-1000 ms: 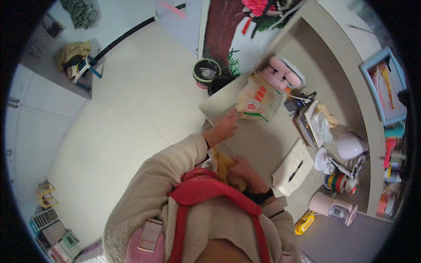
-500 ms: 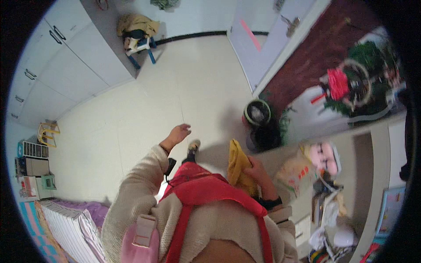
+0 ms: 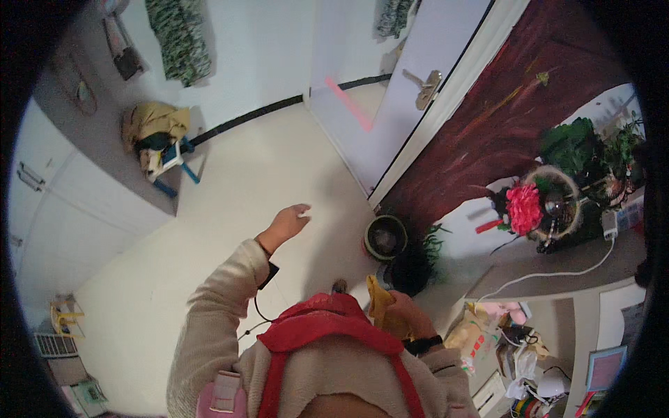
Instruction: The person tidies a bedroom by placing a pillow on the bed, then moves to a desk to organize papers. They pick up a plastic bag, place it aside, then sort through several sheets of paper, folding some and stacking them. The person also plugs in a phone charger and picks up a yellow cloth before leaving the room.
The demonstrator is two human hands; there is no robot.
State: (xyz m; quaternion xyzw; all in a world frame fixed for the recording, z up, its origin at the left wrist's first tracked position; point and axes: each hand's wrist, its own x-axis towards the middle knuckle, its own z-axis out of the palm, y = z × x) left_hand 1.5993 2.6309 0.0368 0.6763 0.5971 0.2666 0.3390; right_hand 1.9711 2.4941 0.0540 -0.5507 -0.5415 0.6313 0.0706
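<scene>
My right hand [image 3: 412, 315] grips a folded yellow cloth [image 3: 380, 301] low at my right side, and part of the cloth is hidden behind the hand and the red apron [image 3: 317, 317]. In front of me my left hand [image 3: 287, 226] hangs over the pale floor, its thumb and fingers apart and nothing in it. A small black device with a cord [image 3: 268, 275] sits at my left wrist. Closest to the right hand stand a green-rimmed bin [image 3: 385, 238] and a dark pot [image 3: 410, 270].
A white door with a metal handle [image 3: 424, 89] stands ahead. On the left are white cabinets [image 3: 77, 223] and a stool piled with clothes [image 3: 164, 157]. To the right a shelf holds bags and clutter [image 3: 481, 341], with plants and a red flower [image 3: 524, 209] above.
The bin and door have come nearer as I walk forward. My left hand stays raised in front with its fingers apart. The yellow cloth is still in my right hand, now lower.
</scene>
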